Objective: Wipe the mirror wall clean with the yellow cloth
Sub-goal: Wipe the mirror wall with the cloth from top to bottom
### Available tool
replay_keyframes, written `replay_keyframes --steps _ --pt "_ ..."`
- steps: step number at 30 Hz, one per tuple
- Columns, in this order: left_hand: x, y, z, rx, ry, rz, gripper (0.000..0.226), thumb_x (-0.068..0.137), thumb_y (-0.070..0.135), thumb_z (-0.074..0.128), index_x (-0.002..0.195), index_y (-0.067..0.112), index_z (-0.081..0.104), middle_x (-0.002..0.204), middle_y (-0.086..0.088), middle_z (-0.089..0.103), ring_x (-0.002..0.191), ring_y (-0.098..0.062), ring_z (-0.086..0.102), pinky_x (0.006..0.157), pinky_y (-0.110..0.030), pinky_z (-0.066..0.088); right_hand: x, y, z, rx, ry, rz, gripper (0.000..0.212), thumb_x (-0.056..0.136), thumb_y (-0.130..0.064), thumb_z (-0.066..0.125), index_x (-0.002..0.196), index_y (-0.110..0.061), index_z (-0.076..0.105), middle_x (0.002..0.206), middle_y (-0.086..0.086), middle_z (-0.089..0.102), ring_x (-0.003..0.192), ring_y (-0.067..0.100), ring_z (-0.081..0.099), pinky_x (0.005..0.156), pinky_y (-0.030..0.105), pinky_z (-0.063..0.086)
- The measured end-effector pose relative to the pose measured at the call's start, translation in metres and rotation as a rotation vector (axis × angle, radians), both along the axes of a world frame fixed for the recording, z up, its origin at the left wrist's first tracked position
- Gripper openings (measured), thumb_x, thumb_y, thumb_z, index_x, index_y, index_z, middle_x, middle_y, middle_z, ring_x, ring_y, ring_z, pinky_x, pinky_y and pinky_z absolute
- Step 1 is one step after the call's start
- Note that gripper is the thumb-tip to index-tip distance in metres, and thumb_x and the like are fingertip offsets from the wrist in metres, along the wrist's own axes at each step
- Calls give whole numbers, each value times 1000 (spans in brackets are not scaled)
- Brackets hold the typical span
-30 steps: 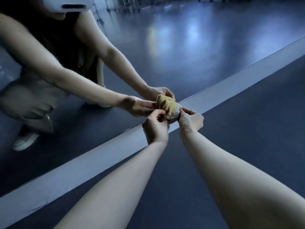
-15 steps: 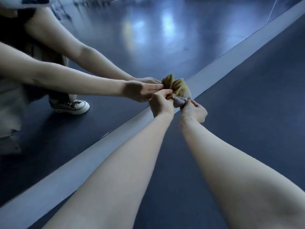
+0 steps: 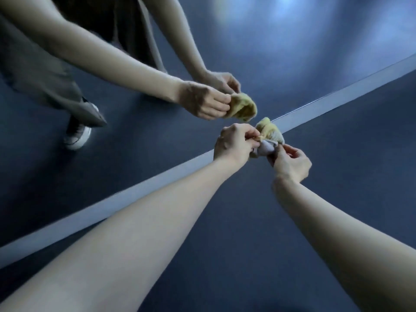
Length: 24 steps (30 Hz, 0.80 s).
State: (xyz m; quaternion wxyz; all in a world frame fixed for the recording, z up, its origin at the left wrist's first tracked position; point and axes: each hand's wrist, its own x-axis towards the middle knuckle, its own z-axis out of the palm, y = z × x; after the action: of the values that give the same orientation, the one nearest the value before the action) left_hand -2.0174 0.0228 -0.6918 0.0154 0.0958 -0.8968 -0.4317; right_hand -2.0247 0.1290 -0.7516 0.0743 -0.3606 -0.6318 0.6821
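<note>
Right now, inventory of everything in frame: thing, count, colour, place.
yellow cloth: 1, yellow with a grey underside, bunched between both hands above the pale strip
mirror wall: 1, dark and reflective, upper left of view
pale strip: 1, light grey, diagonal along the mirror's foot
floor: 1, dark blue-grey, lower right
reflected cloth: 1, yellow, in the mirror, a gap away from the real one
reflected shoe: 1, dark with a white sole, mirror left
left hand: 1, bare, grips the cloth's left side
right hand: 1, bare, pinches the grey lower edge
</note>
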Motion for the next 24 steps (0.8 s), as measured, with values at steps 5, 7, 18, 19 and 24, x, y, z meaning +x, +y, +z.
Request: replay_keyframes --steps 5,7,18,19,24 --pt "74 -86 92 5 -89 116 13 76 14 73 89 17 73 86 1 72 83 -14 66 75 -26 51 68 -74 103 25 -55 233 20 77 -20 75 63 -27 63 69 -5 68 76 20 69 81 43 56" --pt "109 -122 136 20 -128 146 16 75 14 75 90 16 72 84 1 71 80 -14 66 70 -24 52 98 -102 150 21 -60 339 21 78 -16 75 63 -26 64 67 -4 68 73 19 69 82 42 56" --pt "365 -288 453 396 -143 456 11 82 8 69 80 15 62 69 -1 63 67 -11 58 73 -28 50 274 -263 483 171 92 1051 17 82 -21 71 67 -27 66 67 -4 69 73 18 68 80 41 55" --pt "394 -295 481 420 -110 524 11 84 6 66 81 14 60 70 -1 62 67 -11 57 73 -26 51 293 -281 508 165 128 1131 16 82 -22 70 68 -28 66 68 -5 70 74 18 68 80 42 55" --pt "547 -303 582 525 78 926 13 86 15 65 93 14 55 79 -1 61 74 -14 58 76 -37 52 407 -341 609 124 302 1550 16 82 -12 66 74 -25 67 68 -9 67 71 15 66 69 25 55"
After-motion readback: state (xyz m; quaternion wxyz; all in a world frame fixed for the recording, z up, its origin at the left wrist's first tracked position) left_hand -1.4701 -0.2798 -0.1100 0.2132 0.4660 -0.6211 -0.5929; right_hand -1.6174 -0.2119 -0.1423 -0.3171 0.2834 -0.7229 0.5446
